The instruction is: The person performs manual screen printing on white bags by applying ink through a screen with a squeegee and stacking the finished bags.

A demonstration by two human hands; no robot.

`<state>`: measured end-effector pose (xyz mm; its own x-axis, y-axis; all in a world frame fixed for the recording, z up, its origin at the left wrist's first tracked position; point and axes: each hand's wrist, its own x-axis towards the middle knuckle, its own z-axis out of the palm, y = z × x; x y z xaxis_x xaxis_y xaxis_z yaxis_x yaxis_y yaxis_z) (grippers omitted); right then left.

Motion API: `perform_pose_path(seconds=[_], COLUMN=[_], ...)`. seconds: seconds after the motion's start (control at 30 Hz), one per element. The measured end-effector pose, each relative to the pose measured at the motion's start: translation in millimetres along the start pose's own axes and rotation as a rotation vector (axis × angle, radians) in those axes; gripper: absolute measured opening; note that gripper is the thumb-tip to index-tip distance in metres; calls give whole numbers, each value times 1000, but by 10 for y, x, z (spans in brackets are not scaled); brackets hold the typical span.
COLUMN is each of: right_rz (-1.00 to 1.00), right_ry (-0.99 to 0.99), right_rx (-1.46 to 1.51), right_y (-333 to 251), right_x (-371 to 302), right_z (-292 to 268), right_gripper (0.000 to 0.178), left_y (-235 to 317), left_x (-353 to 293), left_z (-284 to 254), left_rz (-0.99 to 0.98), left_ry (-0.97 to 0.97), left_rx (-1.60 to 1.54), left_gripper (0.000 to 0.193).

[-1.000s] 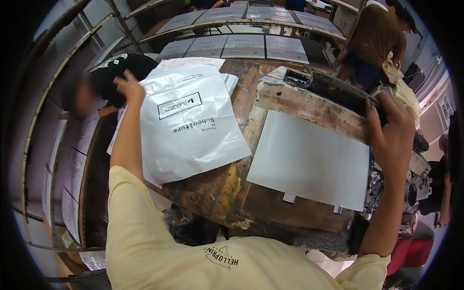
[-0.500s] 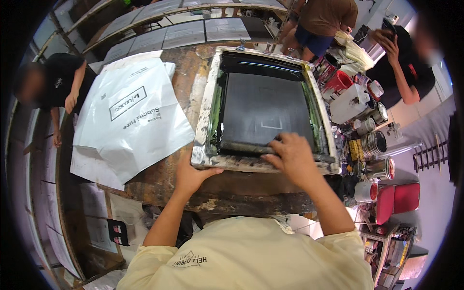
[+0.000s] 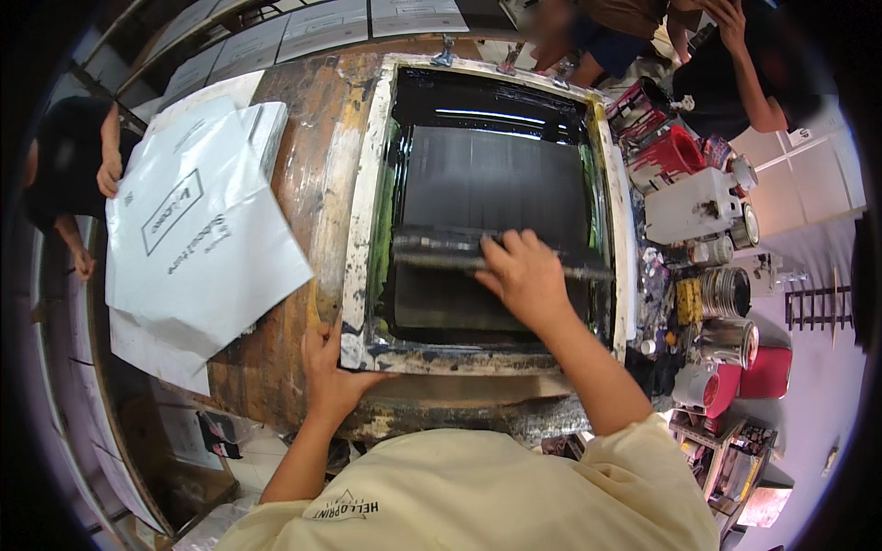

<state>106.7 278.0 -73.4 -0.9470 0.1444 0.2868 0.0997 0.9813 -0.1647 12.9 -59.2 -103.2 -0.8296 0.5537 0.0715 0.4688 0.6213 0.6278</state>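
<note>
A screen printing frame (image 3: 360, 253) with a worn, whitish rim lies on the stained wooden table (image 3: 276, 358). Glossy black ink (image 3: 487, 115) pools along the far end of its mesh. Across the mesh lies a long dark squeegee (image 3: 432, 246), and my right hand (image 3: 528, 275) grips it near its middle, fingers wrapped over the top. My left hand (image 3: 335, 372) is at the frame's near left corner, thumb stretched along the near rim and fingers up beside the left edge. Left of the frame rests a stack of white printed plastic bags (image 3: 202, 230), the top ones askew.
Paint cans, a red-stained bucket (image 3: 675, 151) and a white jug (image 3: 689, 207) crowd the table's right side. Metal hinge clamps (image 3: 446, 53) stand at the frame's far edge. One person (image 3: 78, 156) is at the left; others stand at the far right. Racks of printed sheets (image 3: 322, 32) line the back.
The squeegee has moved away from the near rim to about mid-mesh, with my right hand on it. The frame now sits flat and lower in view. My left hand stays by its corner.
</note>
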Motion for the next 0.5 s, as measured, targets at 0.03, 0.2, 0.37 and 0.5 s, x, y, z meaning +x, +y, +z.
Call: perform_pose_path(seconds=[0.03, 0.2, 0.37, 0.5], right_rz=[1, -50, -35, -93], right_ry=[3, 96, -7, -108], right_rx=[-15, -97, -95, 12], right_y=[143, 822, 1253, 1476], right_x=[198, 1130, 1735, 1990], right_z=[53, 313, 251, -37], right_gripper=[50, 38, 38, 48], left_y=[-3, -16, -16, -54], left_x=[-3, -22, -14, -64], left_z=[2, 0, -17, -2], left_rz=[-9, -43, -39, 22], left_ry=[-8, -16, -1, 43], left_rx=[10, -40, -136, -163], left_gripper=[94, 92, 94, 104])
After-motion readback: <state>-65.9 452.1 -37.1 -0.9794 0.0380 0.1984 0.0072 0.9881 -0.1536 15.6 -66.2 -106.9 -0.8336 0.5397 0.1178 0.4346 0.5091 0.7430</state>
